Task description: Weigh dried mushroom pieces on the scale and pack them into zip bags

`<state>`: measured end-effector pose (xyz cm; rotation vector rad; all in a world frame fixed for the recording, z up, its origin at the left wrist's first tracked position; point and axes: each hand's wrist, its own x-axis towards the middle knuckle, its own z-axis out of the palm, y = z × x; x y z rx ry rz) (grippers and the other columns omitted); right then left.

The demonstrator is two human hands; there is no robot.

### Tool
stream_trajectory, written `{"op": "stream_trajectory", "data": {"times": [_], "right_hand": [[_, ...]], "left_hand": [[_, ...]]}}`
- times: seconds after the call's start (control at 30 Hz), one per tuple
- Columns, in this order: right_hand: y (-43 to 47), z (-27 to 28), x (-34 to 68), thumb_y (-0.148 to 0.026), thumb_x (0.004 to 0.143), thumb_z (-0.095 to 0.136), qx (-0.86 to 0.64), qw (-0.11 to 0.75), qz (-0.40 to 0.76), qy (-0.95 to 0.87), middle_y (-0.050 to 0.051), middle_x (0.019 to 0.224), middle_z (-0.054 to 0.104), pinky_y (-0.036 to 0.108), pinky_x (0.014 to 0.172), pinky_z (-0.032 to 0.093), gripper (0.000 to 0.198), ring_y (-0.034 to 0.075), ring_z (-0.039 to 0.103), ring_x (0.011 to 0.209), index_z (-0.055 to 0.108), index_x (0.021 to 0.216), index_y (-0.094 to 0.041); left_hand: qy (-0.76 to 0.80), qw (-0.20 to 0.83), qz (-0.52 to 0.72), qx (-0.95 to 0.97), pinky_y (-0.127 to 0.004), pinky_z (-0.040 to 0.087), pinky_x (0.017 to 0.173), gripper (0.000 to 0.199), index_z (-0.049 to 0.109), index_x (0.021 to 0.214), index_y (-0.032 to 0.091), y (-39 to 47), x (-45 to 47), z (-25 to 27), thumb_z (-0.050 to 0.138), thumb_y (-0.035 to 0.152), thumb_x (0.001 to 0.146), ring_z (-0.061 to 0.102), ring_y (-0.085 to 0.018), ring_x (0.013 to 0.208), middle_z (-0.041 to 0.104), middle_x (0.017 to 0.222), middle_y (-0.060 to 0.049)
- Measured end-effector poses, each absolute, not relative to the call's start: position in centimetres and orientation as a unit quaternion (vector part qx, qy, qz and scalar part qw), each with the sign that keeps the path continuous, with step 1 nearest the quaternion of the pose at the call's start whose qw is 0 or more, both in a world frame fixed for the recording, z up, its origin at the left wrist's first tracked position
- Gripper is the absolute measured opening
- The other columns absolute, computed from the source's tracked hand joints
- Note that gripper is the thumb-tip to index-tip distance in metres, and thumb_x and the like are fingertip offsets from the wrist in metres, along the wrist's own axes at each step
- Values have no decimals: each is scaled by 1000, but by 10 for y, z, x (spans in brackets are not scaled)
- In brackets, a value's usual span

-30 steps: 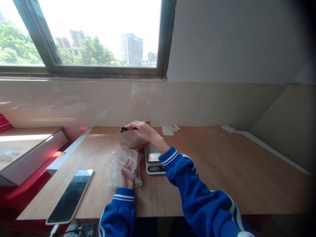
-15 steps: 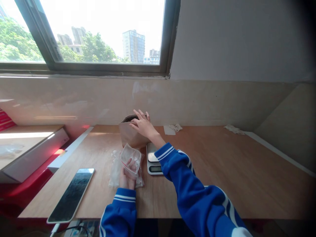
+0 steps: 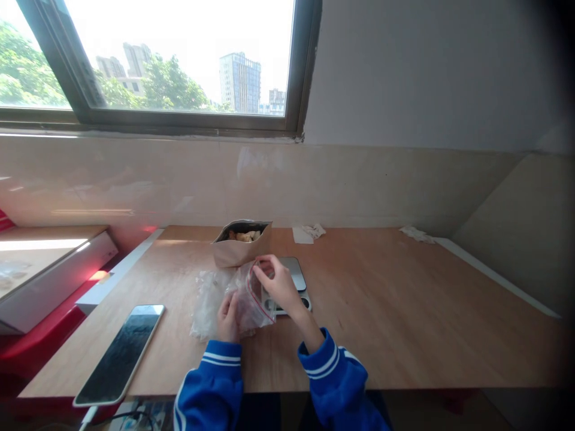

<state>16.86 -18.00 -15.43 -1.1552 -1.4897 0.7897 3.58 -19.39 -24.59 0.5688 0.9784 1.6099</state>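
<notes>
A clear zip-lock bag [image 3: 246,304] with a red strip along its mouth is between my hands, its opening facing right. My left hand [image 3: 229,320] grips its left side with the fingers closed. Fingers of my right hand [image 3: 281,290] pinch at the upper edge of the mouth; whether any food is in them is hidden. Behind the hands stands an open brown kraft pouch [image 3: 233,254] with pale, chunky food pieces [image 3: 245,236] inside. Partly covered by my right hand, a small digital scale [image 3: 294,272] lies beside the pouch. More clear plastic bags [image 3: 206,308] lie under my left hand.
A phone [image 3: 121,353] on a charging cable [image 3: 88,417] lies at the wooden table's [image 3: 395,311] left front. Crumpled tissue and white paper [image 3: 305,233] rest by the wall, with another tissue [image 3: 417,234] farther right. A window [image 3: 188,60] is above.
My right hand has come out of the kraft pouch and down to the zip-lock bag's mouth. The bag has turned to face right, and the food in the pouch now shows.
</notes>
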Motion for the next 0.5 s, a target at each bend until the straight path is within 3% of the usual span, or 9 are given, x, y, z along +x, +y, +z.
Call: {"op": "stream_trajectory", "data": {"times": [0.07, 0.17, 0.33, 0.5], "right_hand": [[-173, -159, 176, -39, 82, 57, -478, 551, 351, -588, 5, 87, 67, 30, 75, 49, 24, 18, 63, 81, 60, 93, -18], [-168, -161, 183, -46, 84, 52, -459, 559, 376, -579, 5, 84, 67, 30, 75, 48, 29, 18, 63, 80, 60, 87, -18], [-176, -161, 186, -48, 85, 52, -434, 528, 370, -630, 3, 89, 66, 29, 80, 47, 30, 17, 62, 85, 59, 92, -19], [-180, -158, 191, -39, 85, 54, -430, 595, 333, -591, 2, 85, 64, 29, 79, 48, 20, 16, 61, 82, 58, 88, -20]], "left_hand": [[426, 526, 672, 300, -33, 54, 73, 39, 65, 92, 17, -194, 35, -248, 73, 41, 63, 67, -21, 79, 69, 83, -4], [431, 473, 668, 379, -31, 54, 69, 44, 63, 98, 16, -194, 35, -248, 72, 44, 65, 67, -20, 75, 69, 87, -6], [445, 419, 675, 413, -29, 53, 76, 44, 59, 100, 16, -199, 42, -239, 70, 44, 68, 65, -20, 87, 67, 97, -8], [457, 404, 655, 446, -32, 50, 84, 43, 56, 104, 18, -210, 45, -219, 64, 47, 74, 63, -21, 97, 66, 102, -7]]}}
